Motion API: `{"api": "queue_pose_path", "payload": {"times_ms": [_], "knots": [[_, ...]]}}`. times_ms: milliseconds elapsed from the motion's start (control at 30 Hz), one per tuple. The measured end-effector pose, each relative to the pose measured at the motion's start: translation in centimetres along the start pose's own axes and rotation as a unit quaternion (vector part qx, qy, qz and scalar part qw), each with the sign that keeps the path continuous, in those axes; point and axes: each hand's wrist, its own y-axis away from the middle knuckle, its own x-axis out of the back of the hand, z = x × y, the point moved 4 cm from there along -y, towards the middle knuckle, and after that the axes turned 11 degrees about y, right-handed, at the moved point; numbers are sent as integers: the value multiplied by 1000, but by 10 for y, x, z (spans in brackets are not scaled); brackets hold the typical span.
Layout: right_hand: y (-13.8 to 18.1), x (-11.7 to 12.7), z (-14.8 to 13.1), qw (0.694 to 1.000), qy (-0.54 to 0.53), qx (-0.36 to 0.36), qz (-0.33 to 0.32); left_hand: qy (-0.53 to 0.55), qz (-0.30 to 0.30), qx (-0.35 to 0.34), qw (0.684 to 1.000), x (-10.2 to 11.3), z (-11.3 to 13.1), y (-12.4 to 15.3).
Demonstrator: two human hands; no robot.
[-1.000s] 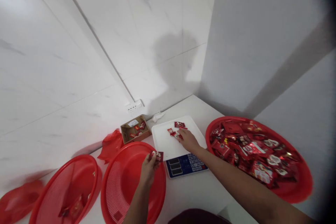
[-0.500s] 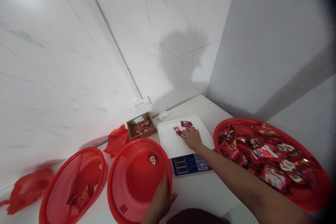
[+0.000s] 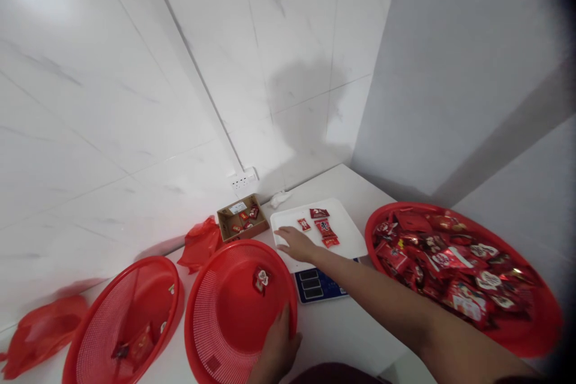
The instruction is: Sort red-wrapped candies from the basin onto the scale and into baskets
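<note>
My left hand (image 3: 278, 342) is closed on the right rim of the middle red plastic basket (image 3: 194, 303), fingers inside and thumb outside. Small red wrapped packets (image 3: 261, 279) lie inside that basket. Over the left part of the white scale pan (image 3: 350, 229) my right hand (image 3: 294, 244) reaches leftward, fingers stretched out and nothing visible in them. Right of its fingers, several red packets (image 3: 324, 228) rest on the pan. Below the pan shows the blue panel of the digital scale (image 3: 315, 285), partly covered by my right forearm.
A big red basket (image 3: 373, 225) heaped with red packets stands at the right. Another red basket (image 3: 177, 300) holding a few packets is at left. Behind are a small cardboard box (image 3: 225, 231) with packets and a red plastic bag (image 3: 200, 246). A second bag (image 3: 49, 330) lies far left.
My right hand has moved left, off the packets on the pan, and its fingers have straightened. The packets in the middle basket look bunched differently. My left hand keeps its hold.
</note>
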Motion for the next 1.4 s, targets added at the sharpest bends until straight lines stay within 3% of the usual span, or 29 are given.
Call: {"api": "queue_pose_path", "payload": {"times_ms": [133, 400, 567, 733, 800, 867, 933, 1033, 1267, 1400], "knots": [[-10, 6, 43, 985, 143, -92, -34, -3, 7, 13, 1000, 2, 3, 2], [-7, 5, 69, 986, 113, -120, -33, -16, -2, 8, 1000, 6, 11, 3], [-3, 1, 38, 996, 35, -86, 9, -7, -2, 7, 1000, 3, 8, 2], [14, -1, -20, 990, -110, 84, 32, -22, -4, 3, 1000, 2, 6, 3], [18, 5, -13, 997, -56, 46, 35, -23, -3, -2, 1000, 3, 7, 4], [20, 12, 15, 996, 45, -66, 27, -20, 1, -2, 1000, 3, 7, 4], [24, 20, 49, 975, 133, -180, 9, -14, 6, 3, 1000, 3, 5, 4], [33, 26, 84, 948, 170, -268, -3, -4, 12, 6, 1000, 2, 1, 3], [46, 26, 103, 945, 131, -300, -2, -10, 17, -5, 1000, 2, 3, 4], [37, 27, 93, 959, 43, -279, 6, -10, 23, 2, 1000, 3, 7, 7]]}}
